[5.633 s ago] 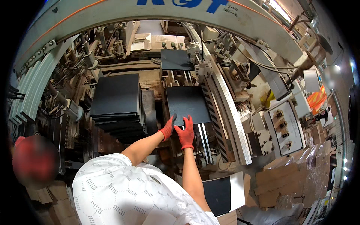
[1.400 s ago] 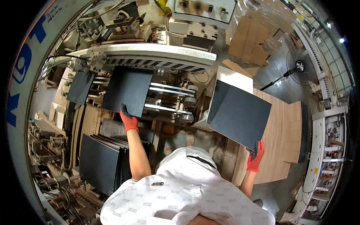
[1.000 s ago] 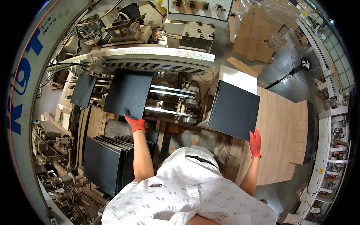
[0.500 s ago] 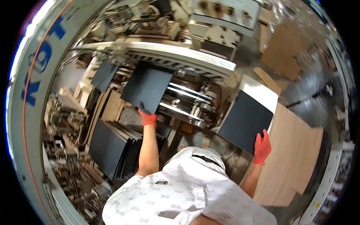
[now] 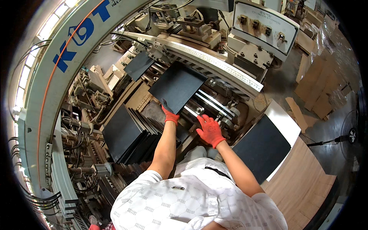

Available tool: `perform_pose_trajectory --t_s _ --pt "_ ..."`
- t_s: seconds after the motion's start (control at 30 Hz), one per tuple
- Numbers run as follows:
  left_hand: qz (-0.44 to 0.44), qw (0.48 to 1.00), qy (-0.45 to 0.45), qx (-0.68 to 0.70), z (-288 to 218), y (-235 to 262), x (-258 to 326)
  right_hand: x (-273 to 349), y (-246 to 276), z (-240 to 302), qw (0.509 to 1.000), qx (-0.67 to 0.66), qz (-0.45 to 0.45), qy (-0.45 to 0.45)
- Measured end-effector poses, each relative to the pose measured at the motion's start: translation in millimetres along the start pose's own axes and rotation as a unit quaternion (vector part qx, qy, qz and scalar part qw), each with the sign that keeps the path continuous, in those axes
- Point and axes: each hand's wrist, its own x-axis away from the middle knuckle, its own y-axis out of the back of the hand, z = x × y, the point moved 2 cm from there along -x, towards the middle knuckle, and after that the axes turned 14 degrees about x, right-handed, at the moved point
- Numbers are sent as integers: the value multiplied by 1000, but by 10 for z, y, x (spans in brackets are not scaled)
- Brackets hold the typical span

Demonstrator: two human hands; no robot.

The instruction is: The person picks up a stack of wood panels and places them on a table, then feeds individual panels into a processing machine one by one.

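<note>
Blk. panel (image 5: 178, 88) is carried on feed rails (image 5: 215, 103), prob. to be kept level. Its near edge is touched by L hand (image 5: 170, 114), prob. for steadying; grip can't be told, underside hidden. R hand (image 5: 211, 132), fingers apart, is held near rails' near end.

The left hand (image 5: 170, 114) and right hand (image 5: 210, 131) wear 2 red gloves (image 5: 213, 135), dark grey at the left fingers (image 5: 165, 105). The nearest panel (image 5: 178, 87) is black; the shirt (image 5: 180, 205) white, patterned with grey dashes; the arch (image 5: 46, 111) pale grey with blue lettering (image 5: 78, 36).
</note>
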Motion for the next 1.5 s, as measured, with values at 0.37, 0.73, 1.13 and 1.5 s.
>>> perform_pose_trajectory --t_s 0.37,0.73,1.13,1.5 --pt "52 998 22 -13 82 320 -246 130 -541 -202 969 59 201 -131" --pt "82 995 10 47 142 23 -96 56 -454 -172 957 45 243 -150" --pt "168 965 58 -194 -244 269 482 5 -583 -177 929 113 300 -183" --pt "193 927 34 -321 -715 448 1681 -92 -735 -290 923 96 340 -155"
